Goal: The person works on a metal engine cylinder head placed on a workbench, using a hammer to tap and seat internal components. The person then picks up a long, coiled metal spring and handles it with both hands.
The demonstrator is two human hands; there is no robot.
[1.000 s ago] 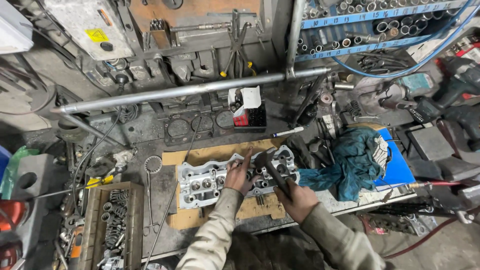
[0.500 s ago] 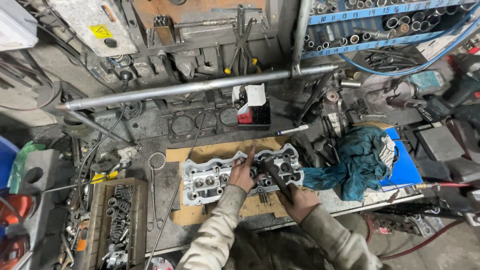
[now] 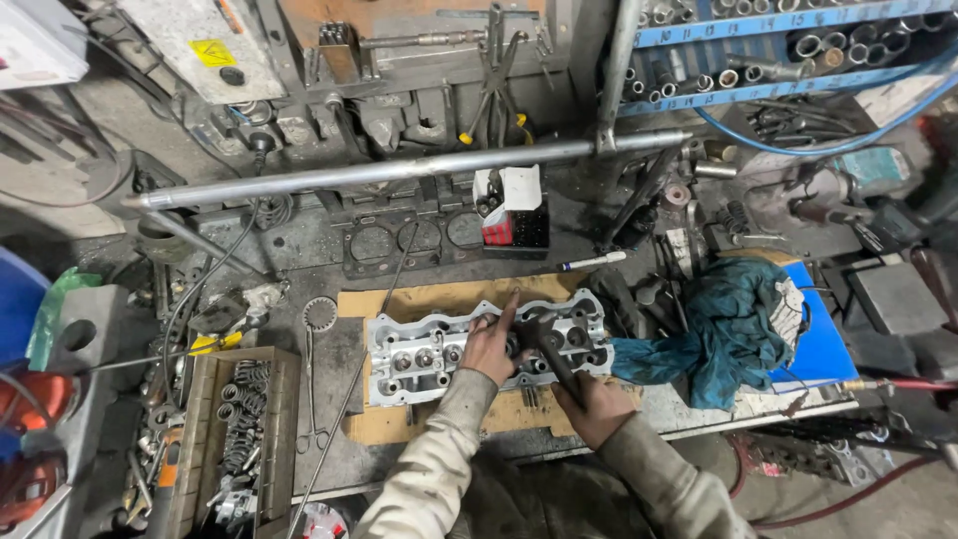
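The right hand (image 3: pixel 596 407) grips a dark tool (image 3: pixel 555 361) in closed fingers at the near edge of the engine head (image 3: pixel 419 354), the left hand (image 3: pixel 489 344) resting fingers spread on it, cardboard (image 3: pixel 429 297) on the tabletop (image 3: pixel 299 250) beyond.

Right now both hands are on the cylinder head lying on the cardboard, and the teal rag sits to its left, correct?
Not quite. The head view shows the teal rag to the right of the cylinder head, not its left. The left hand and right hand are on the head, which lies on the cardboard.
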